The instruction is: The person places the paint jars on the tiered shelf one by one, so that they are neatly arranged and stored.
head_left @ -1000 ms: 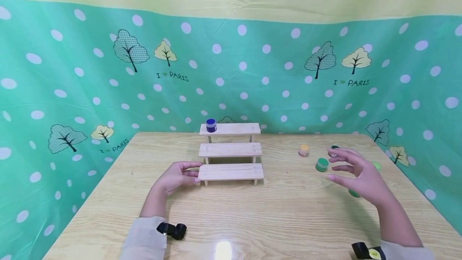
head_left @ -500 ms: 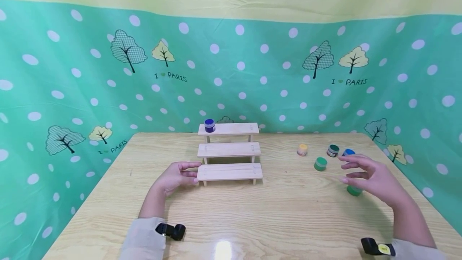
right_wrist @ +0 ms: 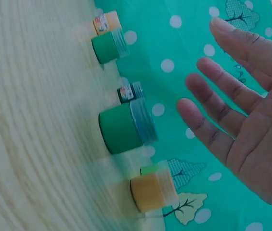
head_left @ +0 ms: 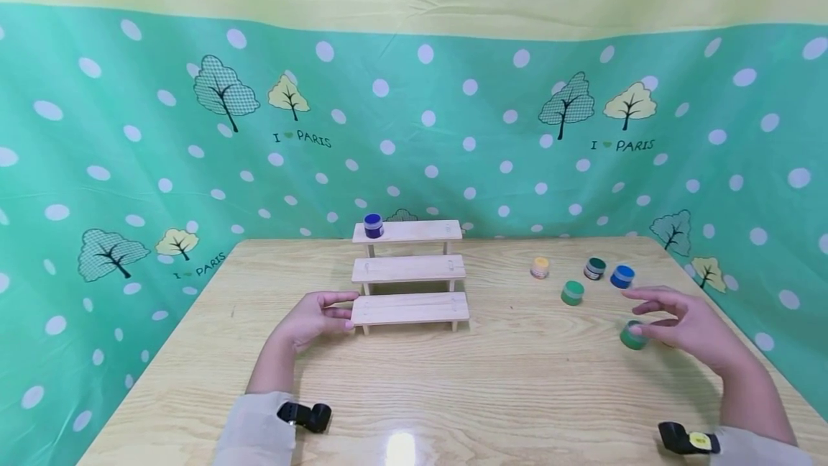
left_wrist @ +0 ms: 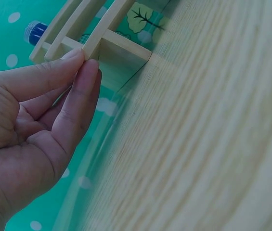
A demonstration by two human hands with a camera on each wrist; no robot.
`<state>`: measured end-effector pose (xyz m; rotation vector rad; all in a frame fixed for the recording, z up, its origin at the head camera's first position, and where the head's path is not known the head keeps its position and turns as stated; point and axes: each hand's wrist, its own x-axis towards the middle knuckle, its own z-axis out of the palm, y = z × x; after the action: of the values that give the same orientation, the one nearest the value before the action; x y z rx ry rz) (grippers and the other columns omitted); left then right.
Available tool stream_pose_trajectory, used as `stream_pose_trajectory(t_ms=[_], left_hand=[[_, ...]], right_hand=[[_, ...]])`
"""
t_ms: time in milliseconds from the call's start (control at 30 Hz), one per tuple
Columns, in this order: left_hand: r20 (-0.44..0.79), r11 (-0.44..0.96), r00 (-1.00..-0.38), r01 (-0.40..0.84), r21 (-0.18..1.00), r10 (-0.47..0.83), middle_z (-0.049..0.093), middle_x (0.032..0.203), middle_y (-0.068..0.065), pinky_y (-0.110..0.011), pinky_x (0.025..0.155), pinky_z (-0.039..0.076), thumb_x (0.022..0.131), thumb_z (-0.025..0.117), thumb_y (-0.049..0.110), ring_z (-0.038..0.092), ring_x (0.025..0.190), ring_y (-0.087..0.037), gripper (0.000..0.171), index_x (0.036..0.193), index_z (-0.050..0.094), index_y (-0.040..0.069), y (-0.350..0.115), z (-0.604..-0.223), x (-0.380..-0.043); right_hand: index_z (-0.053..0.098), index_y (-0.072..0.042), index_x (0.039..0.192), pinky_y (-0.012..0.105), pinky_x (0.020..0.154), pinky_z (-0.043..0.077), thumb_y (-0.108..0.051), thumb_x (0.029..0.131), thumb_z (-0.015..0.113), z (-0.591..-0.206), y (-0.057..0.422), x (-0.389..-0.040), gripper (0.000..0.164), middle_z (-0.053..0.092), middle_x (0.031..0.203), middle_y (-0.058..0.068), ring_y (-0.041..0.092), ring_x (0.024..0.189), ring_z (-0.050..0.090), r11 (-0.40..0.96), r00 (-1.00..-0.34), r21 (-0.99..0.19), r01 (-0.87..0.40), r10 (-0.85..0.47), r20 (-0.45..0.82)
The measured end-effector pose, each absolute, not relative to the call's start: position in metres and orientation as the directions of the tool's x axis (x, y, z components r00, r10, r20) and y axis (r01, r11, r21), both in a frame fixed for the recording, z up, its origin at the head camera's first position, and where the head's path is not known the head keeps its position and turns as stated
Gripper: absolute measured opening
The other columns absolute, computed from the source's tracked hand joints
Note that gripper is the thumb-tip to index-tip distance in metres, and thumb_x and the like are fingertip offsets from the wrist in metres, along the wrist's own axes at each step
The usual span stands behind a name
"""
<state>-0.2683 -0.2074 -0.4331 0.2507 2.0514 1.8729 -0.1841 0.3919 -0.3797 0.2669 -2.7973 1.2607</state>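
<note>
A three-step wooden display stand (head_left: 409, 269) stands mid-table, with a dark blue paint jar (head_left: 373, 227) on the left of its top step. My left hand (head_left: 317, 320) pinches the left end of the lowest step between thumb and fingers, as the left wrist view shows close up. Over the right side of the table, my right hand (head_left: 692, 326) is spread and holds nothing. Its thumb overlaps a green jar (head_left: 631, 336) in the head view. An orange jar (right_wrist: 152, 192) and a light green jar (right_wrist: 149, 170) show in the right wrist view, mostly hidden from the head.
Farther back on the right are a yellow-orange jar (head_left: 540, 268), a second green jar (head_left: 572, 293), a dark green jar (head_left: 594, 269) and a blue jar (head_left: 622, 277). A polka-dot curtain (head_left: 427, 135) hangs behind the wooden table (head_left: 453, 394).
My right hand has moved right and toward me, away from the dark green and blue jars, which now show fully. The left hand keeps its place at the stand.
</note>
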Motion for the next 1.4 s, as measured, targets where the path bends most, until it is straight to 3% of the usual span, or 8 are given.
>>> stream_pose_trajectory(t_ms=[200, 467, 933, 1133, 1300, 1400], left_hand=[[-0.138, 0.106, -0.924, -0.107, 0.989, 0.357, 0.06, 0.123, -0.028, -0.033, 0.084, 0.057, 0.078, 0.069, -0.015, 0.065, 0.099, -0.021, 0.062, 0.136, 0.047, -0.012, -0.208, -0.432, -0.268], [-0.133, 0.101, -0.923, -0.103, 0.99, 0.36, 0.06, 0.122, -0.027, -0.033, 0.083, 0.057, 0.078, 0.07, -0.014, 0.065, 0.098, -0.021, 0.063, 0.136, 0.046, -0.013, -0.209, -0.434, -0.267], [-0.127, 0.096, -0.921, -0.098, 0.991, 0.368, 0.062, 0.12, -0.027, -0.034, 0.084, 0.057, 0.078, 0.07, -0.014, 0.066, 0.099, -0.021, 0.063, 0.136, 0.046, -0.013, -0.209, -0.435, -0.268], [-0.122, 0.093, -0.921, -0.094, 0.991, 0.37, 0.061, 0.121, -0.028, -0.035, 0.084, 0.057, 0.078, 0.07, -0.015, 0.066, 0.098, -0.021, 0.062, 0.136, 0.046, -0.013, -0.208, -0.436, -0.268], [-0.12, 0.099, -0.922, -0.089, 0.991, 0.369, 0.061, 0.121, -0.027, -0.035, 0.084, 0.057, 0.078, 0.07, -0.014, 0.066, 0.099, -0.021, 0.062, 0.136, 0.046, -0.013, -0.209, -0.436, -0.268], [-0.119, 0.101, -0.923, -0.088, 0.991, 0.365, 0.062, 0.12, -0.026, -0.034, 0.084, 0.057, 0.078, 0.071, -0.013, 0.066, 0.098, -0.021, 0.062, 0.135, 0.047, -0.013, -0.209, -0.437, -0.269]], right_hand=[[0.059, -0.011, 0.134, 0.025, 0.071, 0.053, -0.021, 0.086, 0.076, -0.385, 0.399, -0.185, 0.053, 0.047, 0.123, -0.031, -0.002, 0.1, 0.056, 0.688, -0.984, -0.703, -0.178, -0.135, 0.118], [0.056, -0.006, 0.135, 0.026, 0.073, 0.052, -0.023, 0.081, 0.08, -0.397, 0.409, -0.187, 0.061, 0.05, 0.123, -0.027, -0.004, 0.101, 0.054, 0.702, -0.99, -0.701, -0.127, -0.139, 0.04], [0.057, -0.003, 0.133, 0.031, 0.078, 0.051, -0.023, 0.079, 0.081, -0.415, 0.408, -0.196, 0.063, 0.057, 0.127, 0.0, -0.008, 0.1, 0.05, 0.697, -0.984, -0.703, -0.141, -0.177, 0.022], [0.059, -0.004, 0.132, 0.026, 0.082, 0.048, -0.026, 0.081, 0.08, -0.423, 0.405, -0.201, 0.06, 0.057, 0.13, 0.013, -0.007, 0.101, 0.05, 0.692, -0.984, -0.712, -0.115, -0.178, -0.015], [0.064, -0.007, 0.128, 0.026, 0.082, 0.048, -0.03, 0.084, 0.077, -0.423, 0.399, -0.202, 0.051, 0.059, 0.128, 0.015, -0.005, 0.1, 0.05, 0.715, -0.987, -0.693, -0.09, -0.157, -0.033], [0.065, -0.007, 0.126, 0.034, 0.086, 0.048, -0.031, 0.085, 0.076, -0.422, 0.396, -0.203, 0.048, 0.059, 0.128, 0.014, -0.002, 0.101, 0.051, 0.722, -0.988, -0.686, -0.086, -0.15, -0.034]])
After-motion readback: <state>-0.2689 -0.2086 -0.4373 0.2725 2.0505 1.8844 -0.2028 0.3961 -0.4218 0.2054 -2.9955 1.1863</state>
